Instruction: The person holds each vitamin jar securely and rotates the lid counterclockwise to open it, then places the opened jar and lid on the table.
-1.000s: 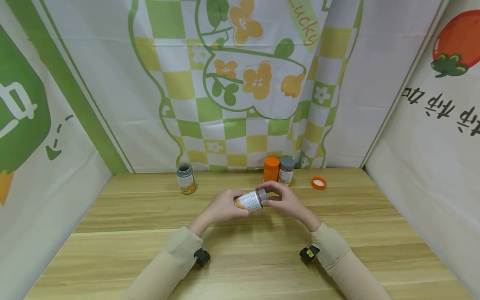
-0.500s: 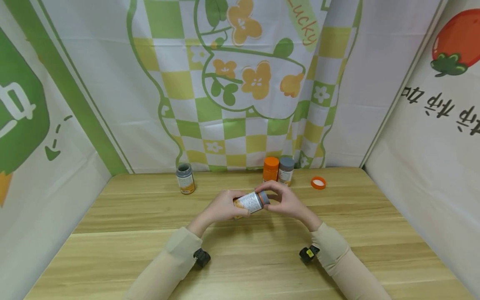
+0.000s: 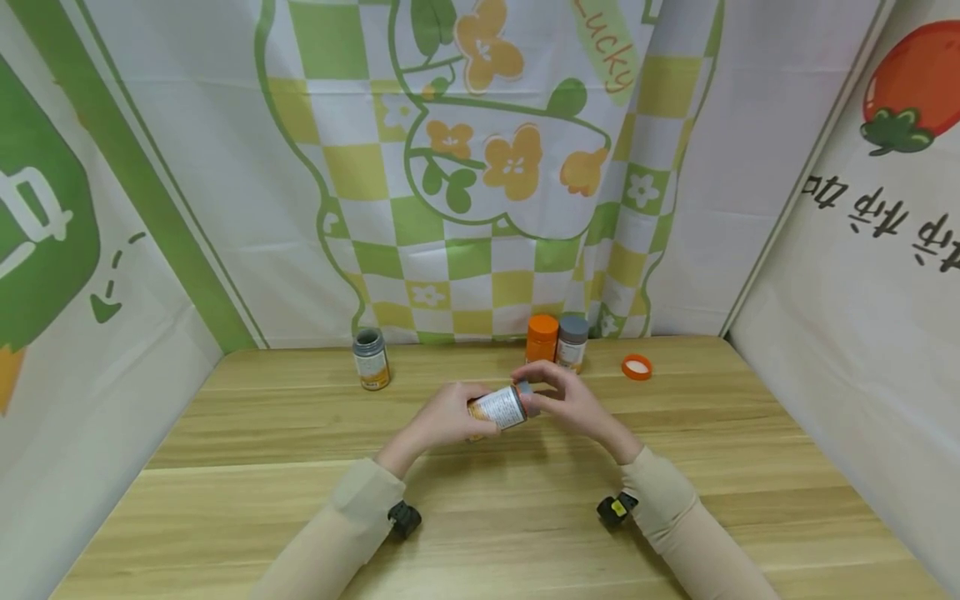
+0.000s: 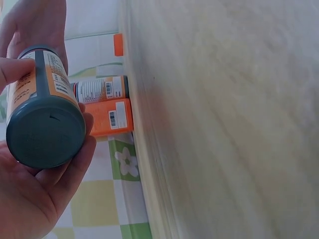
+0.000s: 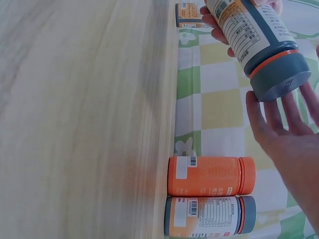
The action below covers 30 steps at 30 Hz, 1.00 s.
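In the head view my left hand grips the body of a tilted supplement bottle above the middle of the table. Its dark grey base faces the left wrist camera. On the bottle's right end sits a grey cap, with an orange ring showing just under its rim. My right hand holds this cap, fingertips at its edge and thumb on the near side. Part of the cap is hidden behind the thumb in the head view.
A lidless grey bottle stands at the back left of the wooden table. Behind my right hand stand an orange bottle and a grey-capped bottle, side by side. An orange lid lies at the back right.
The right fingers and thumb have shifted around the cap, and the thumb now covers more of it. The bottle stays in the left hand at nearly the same place.
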Each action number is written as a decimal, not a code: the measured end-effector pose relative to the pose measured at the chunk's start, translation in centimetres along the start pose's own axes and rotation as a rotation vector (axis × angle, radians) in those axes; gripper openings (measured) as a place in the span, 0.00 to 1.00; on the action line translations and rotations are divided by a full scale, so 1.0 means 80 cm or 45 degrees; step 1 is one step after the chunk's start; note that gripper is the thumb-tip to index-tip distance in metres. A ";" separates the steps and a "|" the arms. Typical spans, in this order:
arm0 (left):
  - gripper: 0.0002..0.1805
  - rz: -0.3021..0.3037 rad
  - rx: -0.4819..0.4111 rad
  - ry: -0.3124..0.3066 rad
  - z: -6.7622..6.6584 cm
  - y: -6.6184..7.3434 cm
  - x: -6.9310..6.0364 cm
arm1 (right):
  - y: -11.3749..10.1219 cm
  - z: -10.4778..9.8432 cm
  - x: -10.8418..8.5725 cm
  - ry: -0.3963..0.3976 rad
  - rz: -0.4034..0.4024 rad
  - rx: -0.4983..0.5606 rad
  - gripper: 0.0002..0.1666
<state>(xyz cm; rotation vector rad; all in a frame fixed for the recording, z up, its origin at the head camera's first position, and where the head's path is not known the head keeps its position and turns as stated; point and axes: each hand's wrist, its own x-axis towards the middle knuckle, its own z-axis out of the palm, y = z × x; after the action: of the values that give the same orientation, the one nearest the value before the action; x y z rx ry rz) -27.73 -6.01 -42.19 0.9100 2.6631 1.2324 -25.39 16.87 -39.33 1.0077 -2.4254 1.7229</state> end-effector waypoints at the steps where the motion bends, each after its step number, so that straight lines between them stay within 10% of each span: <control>1: 0.21 -0.001 0.009 -0.001 0.001 0.000 0.000 | -0.002 0.000 0.000 0.017 0.031 -0.016 0.19; 30: 0.28 -0.073 0.041 0.030 -0.002 0.005 0.002 | -0.009 0.001 0.011 0.016 0.351 -0.062 0.22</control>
<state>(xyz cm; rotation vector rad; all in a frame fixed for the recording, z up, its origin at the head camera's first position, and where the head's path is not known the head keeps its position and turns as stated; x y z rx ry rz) -27.73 -5.84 -41.80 0.8225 2.7142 1.1995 -25.71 16.27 -38.46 0.6805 -2.6905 1.7229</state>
